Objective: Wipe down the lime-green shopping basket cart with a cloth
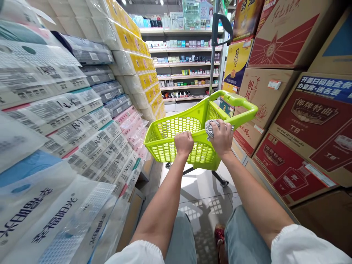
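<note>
A lime-green plastic shopping cart [157, 147] with a perforated basket stands turned sideways in front of me. My left hand [183, 143] is closed around the near top rim of the basket. Farther right, my right hand [222, 136] is closed over a bunched grey-and-white striped cloth [210, 128], pressed against the same rim near the cart's handle [242, 101]. Part of the cloth is hidden under the fingers. Through its holes and over its rim, the basket shows no goods inside.
Plastic-wrapped paper packs [90, 154] are stacked along the left, with yellow-and-white packs [137, 66] behind them. Cardboard cartons [299, 110] line the right side closely. Shelves of small boxed goods [187, 58] close off the far end. A dark metal pole [212, 62] rises behind the cart.
</note>
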Available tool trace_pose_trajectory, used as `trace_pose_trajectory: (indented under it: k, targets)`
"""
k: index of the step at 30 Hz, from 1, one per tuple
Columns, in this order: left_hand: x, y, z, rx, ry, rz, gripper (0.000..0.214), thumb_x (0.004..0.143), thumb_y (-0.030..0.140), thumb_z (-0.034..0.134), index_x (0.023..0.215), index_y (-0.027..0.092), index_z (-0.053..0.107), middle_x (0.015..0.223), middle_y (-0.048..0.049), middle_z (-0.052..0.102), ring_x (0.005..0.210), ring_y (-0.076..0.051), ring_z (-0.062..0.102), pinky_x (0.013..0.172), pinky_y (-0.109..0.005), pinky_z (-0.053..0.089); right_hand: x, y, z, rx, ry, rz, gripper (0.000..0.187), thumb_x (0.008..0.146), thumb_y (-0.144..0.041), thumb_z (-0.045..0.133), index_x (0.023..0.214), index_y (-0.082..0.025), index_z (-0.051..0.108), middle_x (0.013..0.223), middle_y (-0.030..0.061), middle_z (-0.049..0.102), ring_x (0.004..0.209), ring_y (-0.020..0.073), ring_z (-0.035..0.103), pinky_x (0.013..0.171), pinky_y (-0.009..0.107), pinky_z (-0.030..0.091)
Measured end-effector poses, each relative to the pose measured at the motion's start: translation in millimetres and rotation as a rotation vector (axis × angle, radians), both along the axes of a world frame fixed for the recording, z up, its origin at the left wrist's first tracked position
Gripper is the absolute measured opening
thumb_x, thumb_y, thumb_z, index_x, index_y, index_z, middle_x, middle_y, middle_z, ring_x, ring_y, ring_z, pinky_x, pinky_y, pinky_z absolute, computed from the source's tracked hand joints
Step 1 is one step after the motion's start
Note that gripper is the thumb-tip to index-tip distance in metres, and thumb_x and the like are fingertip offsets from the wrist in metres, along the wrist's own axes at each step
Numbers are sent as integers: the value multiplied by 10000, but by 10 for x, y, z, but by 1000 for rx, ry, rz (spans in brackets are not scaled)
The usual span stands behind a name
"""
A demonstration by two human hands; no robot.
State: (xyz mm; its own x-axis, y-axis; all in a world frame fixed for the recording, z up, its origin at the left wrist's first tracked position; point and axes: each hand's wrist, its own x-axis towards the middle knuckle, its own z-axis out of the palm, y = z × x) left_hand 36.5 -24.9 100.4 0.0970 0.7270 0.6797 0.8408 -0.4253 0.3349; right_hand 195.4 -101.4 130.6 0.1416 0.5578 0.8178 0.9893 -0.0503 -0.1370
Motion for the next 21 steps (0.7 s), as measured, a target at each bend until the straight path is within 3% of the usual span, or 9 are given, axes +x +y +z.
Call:
trace_pose_trajectory:
  k: [2, 4, 6, 8, 12, 16, 21]
  targets:
    - [178, -60, 100, 71, -2, 4, 348, 956, 306, 337, 818, 185, 633, 884, -118, 679, 913, -257, 576, 983, -448, 322, -41, 10, 1, 10, 15, 22, 385, 847, -240, 497, 1221, -248, 588, 1332, 95, 515, 1125, 287, 407, 936, 432, 348]
    - [404, -87, 197, 97, 7, -132, 282, 946, 274, 368, 908, 200, 637, 996, -98, 683, 972, -243, 575, 984, -414, 333, -71, 27, -8, 13, 30, 25, 373, 870, -257, 479, 1226, -255, 587, 1331, 92, 518, 1114, 286, 413, 928, 429, 355]
    - [607, -77, 264, -8, 5, -245, 236, 928, 300, 427, 847, 212, 631, 901, -74, 696, 847, -223, 594, 856, -358, 396, -78, 41, -26, 21, 37, 10, 369, 894, -258, 451, 1240, -260, 581, 1334, 93, 522, 1112, 289, 414, 918, 433, 357]
    - [733, -49, 285, -89, -8, -251, 263, 923, 338, 447, 765, 212, 615, 827, -69, 695, 783, -218, 594, 761, -337, 399, -48, 43, -43, 28, 20, -1, 371, 906, -248, 436, 1248, -263, 577, 1338, 100, 524, 1132, 297, 404, 914, 444, 354]
    - [759, -32, 240, -76, -34, -260, 325, 960, 339, 376, 738, 217, 579, 828, -44, 689, 813, -197, 593, 728, -320, 368, 141, 5, -22, 22, -32, -9, 377, 894, -243, 451, 1250, -260, 573, 1345, 114, 516, 1166, 311, 381, 906, 464, 354]
    - [729, -71, 215, -69, -52, -222, 434, 990, 391, 280, 691, 213, 539, 792, -37, 669, 804, -185, 586, 723, -325, 349, 349, -48, 50, 101, 58, -85, 406, 854, -215, 465, 1244, -245, 573, 1348, 118, 498, 1155, 311, 377, 919, 483, 358]
    - [738, -57, 205, -74, -38, -223, 381, 978, 352, 329, 712, 214, 564, 821, -45, 678, 826, -195, 596, 758, -328, 364, 200, -36, 30, 89, 92, -32, 390, 850, -247, 492, 1228, -236, 586, 1343, 110, 500, 1105, 298, 396, 919, 454, 366]
